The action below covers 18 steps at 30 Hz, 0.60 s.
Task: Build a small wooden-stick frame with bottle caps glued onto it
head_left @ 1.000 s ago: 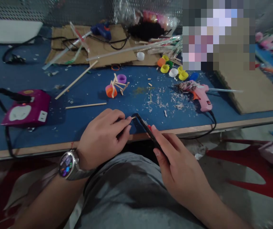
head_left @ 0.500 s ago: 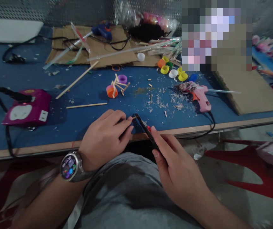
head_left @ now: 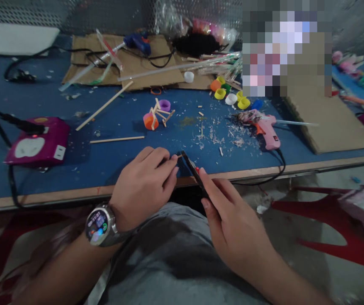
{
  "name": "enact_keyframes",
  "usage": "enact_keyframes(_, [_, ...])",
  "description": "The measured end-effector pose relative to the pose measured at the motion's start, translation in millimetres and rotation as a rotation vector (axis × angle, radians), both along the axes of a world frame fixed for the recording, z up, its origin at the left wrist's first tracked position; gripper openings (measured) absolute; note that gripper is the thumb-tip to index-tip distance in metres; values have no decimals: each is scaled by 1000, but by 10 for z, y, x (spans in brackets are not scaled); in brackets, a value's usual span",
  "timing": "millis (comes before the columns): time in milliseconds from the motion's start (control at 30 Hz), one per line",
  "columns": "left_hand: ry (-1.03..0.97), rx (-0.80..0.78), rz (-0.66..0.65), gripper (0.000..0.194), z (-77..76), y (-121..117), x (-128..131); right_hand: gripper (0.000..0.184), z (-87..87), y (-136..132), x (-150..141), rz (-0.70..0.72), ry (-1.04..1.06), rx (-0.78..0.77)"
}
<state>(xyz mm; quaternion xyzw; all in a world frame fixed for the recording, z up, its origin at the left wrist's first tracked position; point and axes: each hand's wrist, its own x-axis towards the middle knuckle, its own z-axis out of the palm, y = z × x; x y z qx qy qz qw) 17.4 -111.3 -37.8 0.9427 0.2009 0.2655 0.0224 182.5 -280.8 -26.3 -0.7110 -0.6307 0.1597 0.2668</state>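
Note:
Near the table's front edge, my left hand [head_left: 145, 184] is closed, pinching a thin wooden stick [head_left: 179, 156] whose short end pokes out past the fingertips. My right hand [head_left: 229, 212] is wrapped round a black utility knife [head_left: 194, 170] with a red slider. The knife's tip meets the stick's end, or lies very close to it. Beyond my hands stands a small frame of stick pieces [head_left: 161, 113] with an orange bottle cap [head_left: 150, 121] and a purple bottle cap [head_left: 164, 105]. Two longer sticks lie to the left, one of them a flat-lying stick [head_left: 117, 139].
A pink glue gun [head_left: 267, 129] lies at right among white shavings. At left sits a purple power socket box [head_left: 38, 142] with a cable. Behind are cardboard [head_left: 156, 67], a blue glue gun [head_left: 139, 43] and several bottle caps [head_left: 220, 93]. More cardboard [head_left: 337, 127] lies at right.
The view has shifted slightly. Both hands keep nearly the same pose, with the knife still against or close to the stick's end; the left wrist has turned a little.

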Motion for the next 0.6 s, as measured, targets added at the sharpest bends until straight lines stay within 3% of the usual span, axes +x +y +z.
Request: enact_keyframes(600, [-25, -19, 39, 23, -34, -81, 25, 62, 11, 48, -40, 20, -87, 3])
